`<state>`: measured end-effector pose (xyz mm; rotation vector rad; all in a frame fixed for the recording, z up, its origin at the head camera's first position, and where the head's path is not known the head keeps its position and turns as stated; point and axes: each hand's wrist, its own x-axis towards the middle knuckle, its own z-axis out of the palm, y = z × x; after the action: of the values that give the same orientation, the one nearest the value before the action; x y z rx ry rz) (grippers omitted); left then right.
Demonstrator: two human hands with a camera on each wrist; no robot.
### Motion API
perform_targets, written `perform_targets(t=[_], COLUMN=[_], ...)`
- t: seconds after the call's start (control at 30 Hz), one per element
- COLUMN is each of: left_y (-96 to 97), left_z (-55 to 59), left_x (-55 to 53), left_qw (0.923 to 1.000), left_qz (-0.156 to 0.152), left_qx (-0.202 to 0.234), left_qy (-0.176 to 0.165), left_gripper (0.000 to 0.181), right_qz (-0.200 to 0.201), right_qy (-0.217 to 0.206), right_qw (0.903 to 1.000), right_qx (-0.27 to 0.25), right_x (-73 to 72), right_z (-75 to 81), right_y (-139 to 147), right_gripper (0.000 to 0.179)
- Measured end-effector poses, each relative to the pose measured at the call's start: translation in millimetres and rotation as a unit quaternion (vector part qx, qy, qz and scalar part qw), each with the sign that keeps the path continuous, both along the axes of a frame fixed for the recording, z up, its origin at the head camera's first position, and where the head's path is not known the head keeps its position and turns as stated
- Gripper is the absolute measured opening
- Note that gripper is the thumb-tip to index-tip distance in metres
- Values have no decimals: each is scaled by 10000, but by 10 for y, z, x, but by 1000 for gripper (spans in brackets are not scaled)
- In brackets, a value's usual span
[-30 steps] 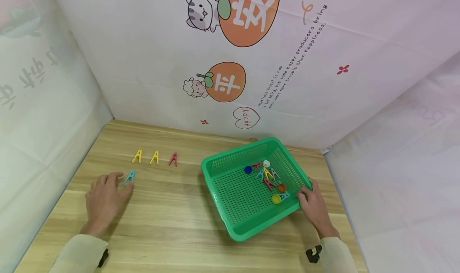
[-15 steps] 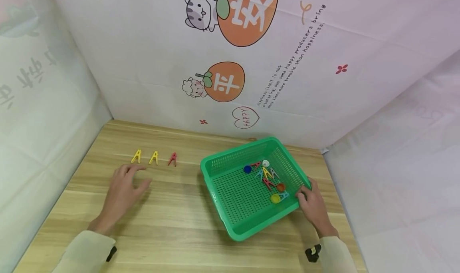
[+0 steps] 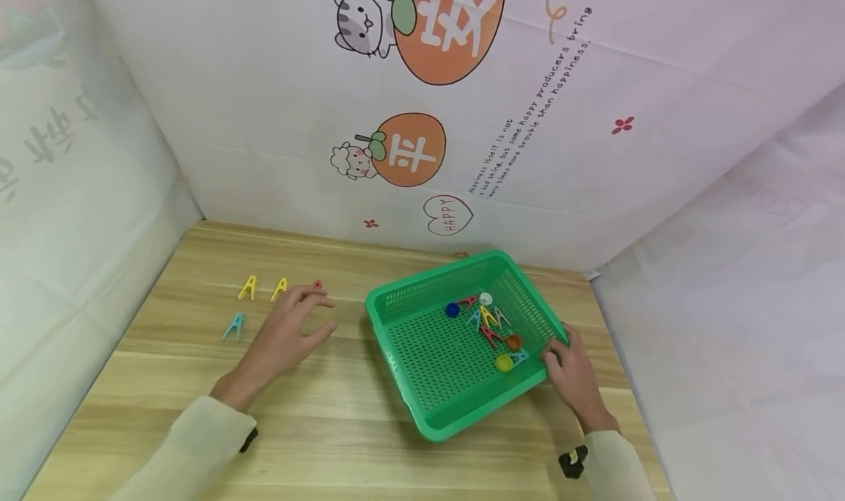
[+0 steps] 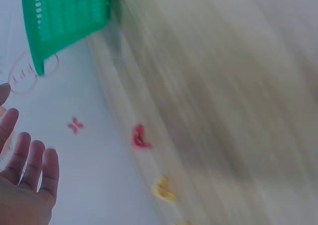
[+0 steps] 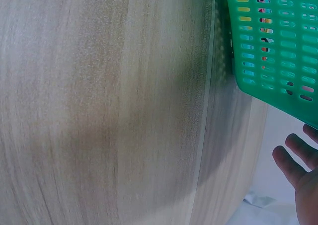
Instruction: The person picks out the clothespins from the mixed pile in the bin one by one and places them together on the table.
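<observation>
My left hand [image 3: 287, 330] hovers over the wooden table with fingers spread and nothing in them, partly covering a red clothespin [image 3: 317, 284]. Left of it lie two yellow clothespins [image 3: 247, 287] and, nearer to me, a light blue clothespin [image 3: 234, 326]. A green plastic basket [image 3: 462, 415] stands to the right. My right hand [image 3: 576, 378] grips its right rim, thumb on the rim and fingers outside. Inside the basket are several clothespins, among them a yellow one [image 3: 488, 315] and a red one [image 3: 491, 336], plus small round caps, including a yellow cap [image 3: 504, 362].
The wooden table [image 3: 356, 457] is bounded by white cloth walls, the back wall [image 3: 277, 105] printed with cartoons. A blue cap [image 3: 452, 309], a white cap [image 3: 485, 298] and an orange cap [image 3: 513, 342] also sit in the basket's right half.
My left hand has moved right, from beside the light blue clothespin, past the yellow ones, to the red one, holding nothing. My right hand stays on the basket's rim.
</observation>
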<state>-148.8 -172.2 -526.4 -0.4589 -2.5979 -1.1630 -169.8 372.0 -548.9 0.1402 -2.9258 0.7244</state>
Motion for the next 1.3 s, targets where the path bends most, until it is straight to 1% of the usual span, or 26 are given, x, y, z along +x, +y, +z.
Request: perform_targets(t=[0.27, 0.4, 0.5, 0.6, 0.73, 0.83, 0.9, 1.07, 1.2, 1.3], left_y=[425, 601, 731, 865, 1050, 1191, 1283, 1484, 1612, 1687], left_z=[196, 301, 395, 481, 585, 654, 695, 762, 770, 759], left_x=[-155, -230, -288, -347, -429, -502, -555, -665, -720, -748], left_qw=[9983, 9967, 9950, 9922, 9865, 9827, 9813, 9776, 9730, 9707], left_qz=[-576, -763, -921, -1119, -1410, -1546, -1583, -1687, -1789, -1805], left_qx=[-45, -259, -391, -543, -823, -1011, -1093, -1258, -1431, -1538], left_qy=[107, 120, 59, 11, 92, 148, 119, -96, -285, -385], left_gripper=[28, 26, 24, 24, 26, 27, 27, 28, 30, 31], right_qz=[8, 9, 12, 16, 4, 3, 0, 16, 18, 15], right_qy=[-1, 10, 23, 45, 29, -14, -19, 11, 22, 23], right_qw=[10000, 10000, 10000, 10000, 10000, 10000, 10000, 10000, 10000, 10000], right_qx=[-60, -59, -55, -47, -35, -33, -29, -50, -42, -28], right_x=[5, 2, -1, -6, -9, -6, -7, -12, -9, -6], right_z=[1, -3, -4, -6, -8, -1, 0, -8, -10, -7], right_y=[1, -1, 1, 3, -1, -6, -6, -3, 4, 6], right_gripper=[27, 27, 27, 26, 26, 26, 27, 26, 26, 25])
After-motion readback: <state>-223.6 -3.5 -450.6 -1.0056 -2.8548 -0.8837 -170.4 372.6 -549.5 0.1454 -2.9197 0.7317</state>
